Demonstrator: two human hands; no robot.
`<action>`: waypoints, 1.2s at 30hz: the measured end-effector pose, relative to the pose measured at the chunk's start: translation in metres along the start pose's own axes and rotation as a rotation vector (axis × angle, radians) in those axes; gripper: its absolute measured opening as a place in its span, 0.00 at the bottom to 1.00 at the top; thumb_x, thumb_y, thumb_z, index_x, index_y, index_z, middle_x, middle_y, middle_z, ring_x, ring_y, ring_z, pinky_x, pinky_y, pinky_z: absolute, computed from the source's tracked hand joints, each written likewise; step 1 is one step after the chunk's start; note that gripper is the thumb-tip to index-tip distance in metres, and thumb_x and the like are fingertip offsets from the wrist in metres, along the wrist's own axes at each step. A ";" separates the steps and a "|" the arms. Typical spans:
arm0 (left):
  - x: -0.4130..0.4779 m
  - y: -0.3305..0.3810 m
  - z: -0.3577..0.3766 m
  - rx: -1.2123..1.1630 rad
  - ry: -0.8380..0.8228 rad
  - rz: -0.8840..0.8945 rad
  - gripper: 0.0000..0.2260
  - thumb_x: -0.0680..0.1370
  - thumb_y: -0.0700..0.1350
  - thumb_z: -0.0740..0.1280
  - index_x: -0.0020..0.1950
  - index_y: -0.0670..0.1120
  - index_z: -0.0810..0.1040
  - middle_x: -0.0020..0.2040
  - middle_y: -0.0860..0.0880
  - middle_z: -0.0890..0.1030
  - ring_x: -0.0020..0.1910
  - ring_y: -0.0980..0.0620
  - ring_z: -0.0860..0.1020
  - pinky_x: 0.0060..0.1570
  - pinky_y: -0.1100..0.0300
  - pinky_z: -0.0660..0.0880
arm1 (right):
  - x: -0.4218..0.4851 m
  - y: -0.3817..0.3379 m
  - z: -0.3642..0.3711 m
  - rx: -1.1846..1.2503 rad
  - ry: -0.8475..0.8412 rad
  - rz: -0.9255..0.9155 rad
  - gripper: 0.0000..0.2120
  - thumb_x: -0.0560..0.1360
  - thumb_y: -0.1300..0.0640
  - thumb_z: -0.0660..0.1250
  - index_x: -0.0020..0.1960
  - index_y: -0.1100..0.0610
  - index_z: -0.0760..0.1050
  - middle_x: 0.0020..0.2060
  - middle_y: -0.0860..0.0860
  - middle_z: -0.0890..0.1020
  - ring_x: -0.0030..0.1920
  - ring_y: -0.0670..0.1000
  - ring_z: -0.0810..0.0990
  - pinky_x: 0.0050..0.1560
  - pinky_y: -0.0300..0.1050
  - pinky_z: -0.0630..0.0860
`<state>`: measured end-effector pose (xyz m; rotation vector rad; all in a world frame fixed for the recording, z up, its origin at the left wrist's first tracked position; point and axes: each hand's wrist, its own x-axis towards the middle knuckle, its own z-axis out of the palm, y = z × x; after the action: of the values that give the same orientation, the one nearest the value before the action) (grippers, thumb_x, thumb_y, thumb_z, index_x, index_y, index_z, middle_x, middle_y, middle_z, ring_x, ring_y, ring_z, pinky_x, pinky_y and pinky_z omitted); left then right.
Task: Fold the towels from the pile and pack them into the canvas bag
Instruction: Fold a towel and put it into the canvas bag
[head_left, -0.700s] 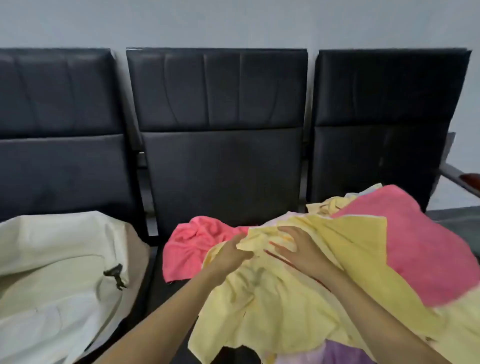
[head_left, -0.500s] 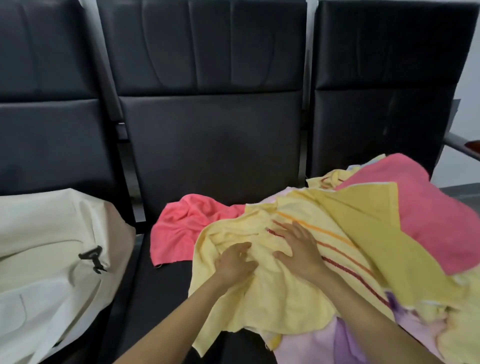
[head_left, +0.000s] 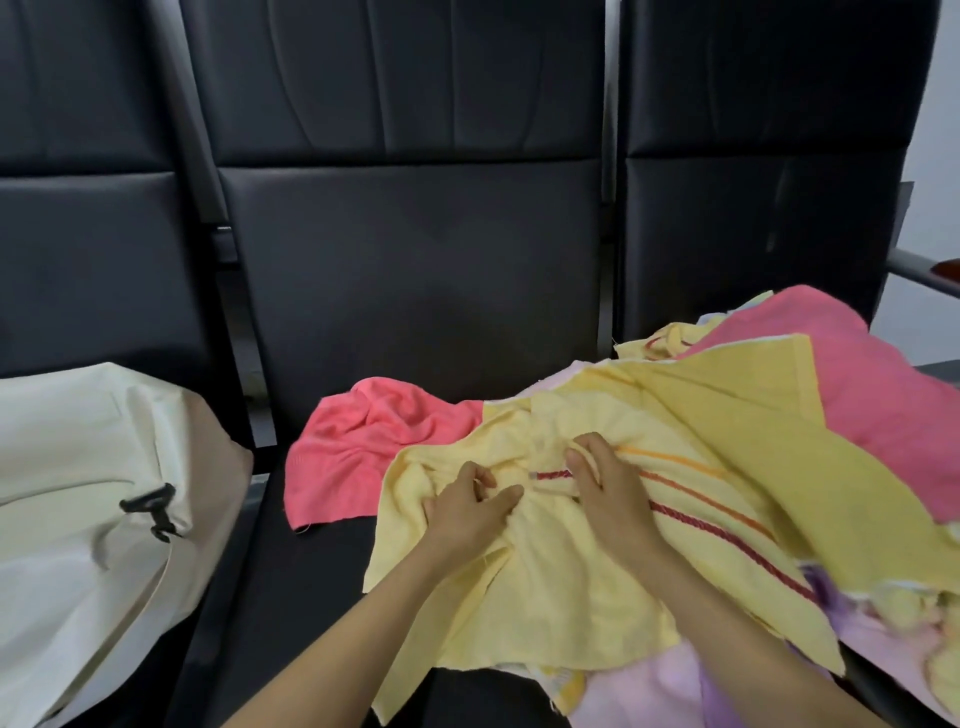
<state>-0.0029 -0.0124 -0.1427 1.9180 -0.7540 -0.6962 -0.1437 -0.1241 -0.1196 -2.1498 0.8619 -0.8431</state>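
Observation:
A yellow towel with red and orange stripes lies crumpled on top of the pile, across the middle and right seats. My left hand pinches a bunch of its cloth near the centre. Just to the right, my right hand grips the cloth at the striped part, fingers curled into it. Under it lie a coral towel to the left, a pink towel at the right and a lilac one at the bottom. The cream canvas bag lies on the left seat, its opening not visible.
A row of three black padded chairs carries everything. A black plastic buckle hangs on the bag. A metal armrest sticks out at the far right. Bare black seat shows between the bag and the coral towel.
The view has tilted down and closer. Both hands went from lying on the yellow towel to bunching its cloth, and the striped part now shows more.

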 end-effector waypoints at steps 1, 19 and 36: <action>-0.001 0.003 -0.002 0.023 -0.022 0.015 0.19 0.71 0.57 0.72 0.56 0.51 0.71 0.36 0.58 0.79 0.44 0.51 0.77 0.61 0.44 0.72 | 0.001 -0.006 -0.001 0.071 -0.079 0.021 0.07 0.82 0.55 0.59 0.45 0.52 0.70 0.37 0.44 0.77 0.39 0.44 0.76 0.41 0.40 0.69; -0.088 0.100 -0.106 -0.544 0.178 0.214 0.08 0.82 0.45 0.57 0.45 0.47 0.72 0.46 0.45 0.75 0.46 0.47 0.74 0.44 0.52 0.73 | -0.008 -0.091 -0.033 -0.240 -0.454 -0.004 0.08 0.76 0.59 0.63 0.39 0.54 0.73 0.36 0.47 0.75 0.43 0.53 0.75 0.38 0.38 0.67; -0.181 0.012 -0.092 0.156 -0.045 -0.095 0.23 0.72 0.36 0.67 0.66 0.47 0.71 0.64 0.47 0.72 0.61 0.48 0.71 0.59 0.55 0.71 | -0.107 -0.087 0.003 0.057 -0.373 -0.009 0.07 0.76 0.65 0.64 0.47 0.53 0.74 0.48 0.47 0.78 0.51 0.47 0.76 0.48 0.32 0.68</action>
<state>-0.0564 0.1686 -0.0658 2.0970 -0.7686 -0.7603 -0.1741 0.0068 -0.0885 -2.1661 0.6291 -0.4416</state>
